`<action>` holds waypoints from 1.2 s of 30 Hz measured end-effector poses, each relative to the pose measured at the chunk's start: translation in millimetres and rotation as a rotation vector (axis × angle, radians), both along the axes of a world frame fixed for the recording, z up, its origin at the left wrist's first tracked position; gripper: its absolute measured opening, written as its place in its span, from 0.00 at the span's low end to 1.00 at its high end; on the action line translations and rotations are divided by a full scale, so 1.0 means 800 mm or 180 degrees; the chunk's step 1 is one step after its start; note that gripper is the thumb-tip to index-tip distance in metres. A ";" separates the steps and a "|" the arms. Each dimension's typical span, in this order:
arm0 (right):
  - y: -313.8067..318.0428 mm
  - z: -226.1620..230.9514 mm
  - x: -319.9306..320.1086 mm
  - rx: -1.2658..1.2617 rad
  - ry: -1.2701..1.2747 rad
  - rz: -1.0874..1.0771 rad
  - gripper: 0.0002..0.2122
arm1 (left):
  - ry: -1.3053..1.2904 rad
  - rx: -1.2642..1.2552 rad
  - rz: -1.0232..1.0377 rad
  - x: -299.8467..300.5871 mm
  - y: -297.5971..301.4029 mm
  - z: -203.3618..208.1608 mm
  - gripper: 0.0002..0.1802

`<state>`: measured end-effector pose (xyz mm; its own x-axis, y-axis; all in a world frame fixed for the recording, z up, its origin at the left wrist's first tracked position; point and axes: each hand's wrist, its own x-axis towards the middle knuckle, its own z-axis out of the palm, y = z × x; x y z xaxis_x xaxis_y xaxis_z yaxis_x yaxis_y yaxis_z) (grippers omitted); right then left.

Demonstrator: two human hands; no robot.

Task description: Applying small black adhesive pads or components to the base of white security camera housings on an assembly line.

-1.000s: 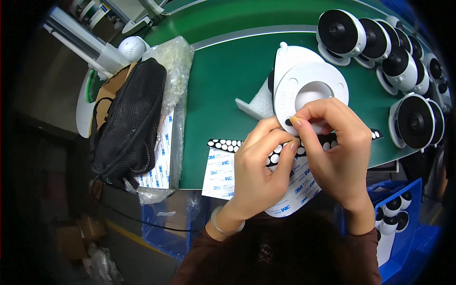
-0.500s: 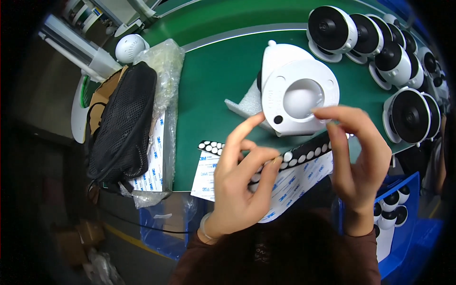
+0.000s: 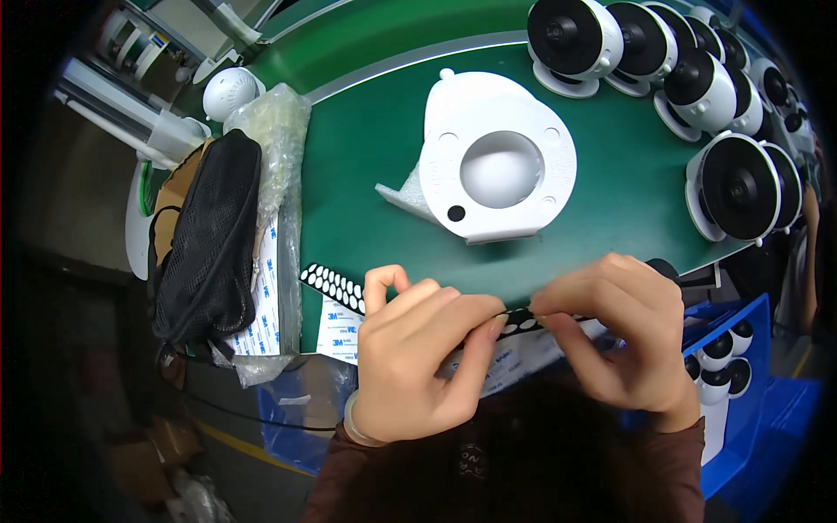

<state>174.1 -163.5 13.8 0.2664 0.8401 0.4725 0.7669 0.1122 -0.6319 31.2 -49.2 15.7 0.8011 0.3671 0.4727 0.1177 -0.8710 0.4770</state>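
My left hand (image 3: 423,357) pinches a black strip of white round stick-on pads (image 3: 521,322) between thumb and forefinger, near the table's front edge. Meeting it from the other side, my right hand (image 3: 623,327) has thumb and fingertips closed on the same strip; whether a single pad is between them is hidden. Under the strip lies printed white backing paper (image 3: 337,333). Farther off, a white round-headed camera (image 3: 560,166) rests with its flat base turned up, a round recess in the middle. One black round pad (image 3: 456,213) sits at the base's near left. Neither hand touches the camera.
Several white cameras with black fronts (image 3: 739,187) stand along the right and far right. At the left lie a black mesh bag (image 3: 209,235) and bubble wrap (image 3: 283,131). A blue bin (image 3: 758,410) holding smaller cameras is at the lower right.
My right hand has come down and left from beside the camera's base to the strip. The left forefinger has drawn back from the base to the strip. The whole view has shifted slightly.
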 end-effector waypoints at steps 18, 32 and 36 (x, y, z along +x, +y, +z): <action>0.011 -0.002 0.008 0.0098 0.0262 0.0294 0.08 | -0.0471 -0.0381 -0.0149 0.014 0.007 -0.017 0.06; 0.016 -0.003 0.005 0.0044 0.0012 0.0218 0.08 | -0.0558 0.0042 -0.0124 0.014 0.009 -0.022 0.06; 0.017 -0.001 0.005 -0.0057 -0.0168 0.0180 0.09 | -0.0624 0.0065 -0.0120 0.014 0.009 -0.025 0.07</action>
